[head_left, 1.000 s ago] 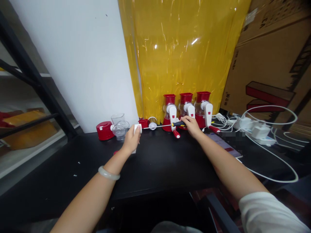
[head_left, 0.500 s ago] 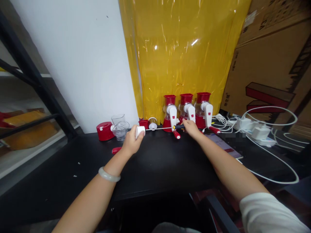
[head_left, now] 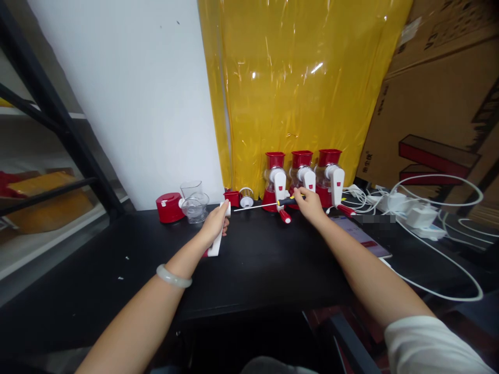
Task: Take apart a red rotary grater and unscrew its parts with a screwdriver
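Observation:
My left hand (head_left: 217, 224) is closed around a white crank handle (head_left: 215, 246) with a red grip at its lower end, partly hidden behind my fingers. In my right hand (head_left: 310, 203) is a screwdriver (head_left: 287, 201) with a black and yellow handle. Its thin metal shaft points left, and the tip is close to the upper end of the crank. Left of my left hand stand a red base (head_left: 170, 208) and a clear plastic housing (head_left: 196, 205). Behind the shaft lie a drum grater (head_left: 246, 198) and a red part (head_left: 231, 197).
Three assembled red and white rotary graters (head_left: 275, 179) stand along the back of the black table (head_left: 257, 265). To the right are a tablet (head_left: 362, 236), white cables and chargers (head_left: 421, 215). A large cardboard box (head_left: 432, 104) leans behind them; a black metal frame (head_left: 58, 114) is at left.
My left hand has turned the crank, so its white arm now shows slanting down below my fingers. The screwdriver's tip has come away from the crank, its shaft now tilted slightly.

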Demonstrator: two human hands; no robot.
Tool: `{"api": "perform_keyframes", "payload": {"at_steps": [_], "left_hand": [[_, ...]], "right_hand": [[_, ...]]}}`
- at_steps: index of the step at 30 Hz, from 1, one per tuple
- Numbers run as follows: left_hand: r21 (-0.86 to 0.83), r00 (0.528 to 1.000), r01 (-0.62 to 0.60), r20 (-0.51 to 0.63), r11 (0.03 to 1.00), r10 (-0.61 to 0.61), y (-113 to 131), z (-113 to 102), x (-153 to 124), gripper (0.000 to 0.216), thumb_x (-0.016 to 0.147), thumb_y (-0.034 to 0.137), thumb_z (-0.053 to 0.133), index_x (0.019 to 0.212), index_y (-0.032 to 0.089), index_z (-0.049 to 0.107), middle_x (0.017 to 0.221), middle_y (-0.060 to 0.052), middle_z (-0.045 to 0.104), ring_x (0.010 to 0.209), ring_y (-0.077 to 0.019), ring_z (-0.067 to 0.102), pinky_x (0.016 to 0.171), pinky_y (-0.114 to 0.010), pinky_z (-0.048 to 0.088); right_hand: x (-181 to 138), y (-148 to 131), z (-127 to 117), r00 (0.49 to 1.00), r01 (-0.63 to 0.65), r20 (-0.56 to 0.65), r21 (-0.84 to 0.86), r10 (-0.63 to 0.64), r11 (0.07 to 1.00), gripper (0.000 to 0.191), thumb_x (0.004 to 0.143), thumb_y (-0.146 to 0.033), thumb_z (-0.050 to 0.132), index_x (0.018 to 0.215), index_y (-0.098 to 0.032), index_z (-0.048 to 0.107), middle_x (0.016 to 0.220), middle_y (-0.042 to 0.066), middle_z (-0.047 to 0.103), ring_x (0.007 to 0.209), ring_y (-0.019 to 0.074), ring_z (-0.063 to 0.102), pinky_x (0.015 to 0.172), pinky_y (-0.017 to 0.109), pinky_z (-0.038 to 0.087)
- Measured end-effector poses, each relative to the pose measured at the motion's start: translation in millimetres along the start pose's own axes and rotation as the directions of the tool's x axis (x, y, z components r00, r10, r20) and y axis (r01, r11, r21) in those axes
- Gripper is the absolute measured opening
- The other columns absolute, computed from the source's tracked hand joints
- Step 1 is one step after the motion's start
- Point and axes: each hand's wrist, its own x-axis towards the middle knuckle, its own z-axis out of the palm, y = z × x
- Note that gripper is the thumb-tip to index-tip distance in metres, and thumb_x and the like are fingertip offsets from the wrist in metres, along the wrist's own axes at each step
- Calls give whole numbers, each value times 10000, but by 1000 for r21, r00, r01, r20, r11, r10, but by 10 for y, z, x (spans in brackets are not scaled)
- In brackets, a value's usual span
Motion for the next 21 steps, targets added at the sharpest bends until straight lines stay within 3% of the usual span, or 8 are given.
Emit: {"api": "perform_keyframes", "payload": {"at_steps": [7, 12, 15, 17, 21], "left_hand": [[7, 985, -170, -36, 985, 170, -40, -16, 15, 516, 824, 742, 506, 773, 232, 452, 460, 85, 416, 343, -108, 405, 350, -217, 381], [18, 941, -325, -90, 946, 325, -8, -39, -20, 445, 879, 669, 475, 814, 229, 479, 494, 83, 428, 375, -106, 424, 358, -205, 389], [57, 909, -395, -123, 917, 399, 13, -50, -55, 416, 893, 636, 482, 815, 227, 487, 507, 78, 440, 394, -106, 438, 365, -203, 391], [81, 893, -421, -141, 903, 429, 18, -59, -71, 403, 890, 620, 501, 810, 226, 483, 519, 75, 454, 401, -104, 444, 369, -204, 390], [95, 880, -444, -143, 891, 454, 4, -77, -68, 403, 877, 616, 527, 803, 224, 472, 529, 71, 465, 405, -102, 451, 375, -212, 392]], "right_hand": [[50, 65, 51, 996, -88, 4, 255, 90, 963, 411, 770, -617, 599, 767, -206, 604, 807, 44, 663, 797, 200, 592, 754, 324, 460], [56, 75, 130, 966, -255, 140, 438, 216, 862, 460, 726, -658, 656, 871, -231, 564, 784, 22, 655, 682, 183, 620, 594, 302, 497], [23, 35, 114, 929, -341, 275, 379, 247, 860, 475, 823, -704, 522, 841, -231, 542, 623, -2, 613, 494, 164, 570, 480, 291, 446], [4, 27, 90, 916, -330, 325, 271, 237, 904, 510, 881, -713, 418, 789, -225, 535, 530, -10, 574, 404, 152, 513, 433, 287, 391], [4, 79, 79, 929, -267, 299, 139, 216, 954, 531, 904, -691, 395, 669, -225, 493, 450, -29, 493, 366, 130, 428, 421, 285, 313]]}}
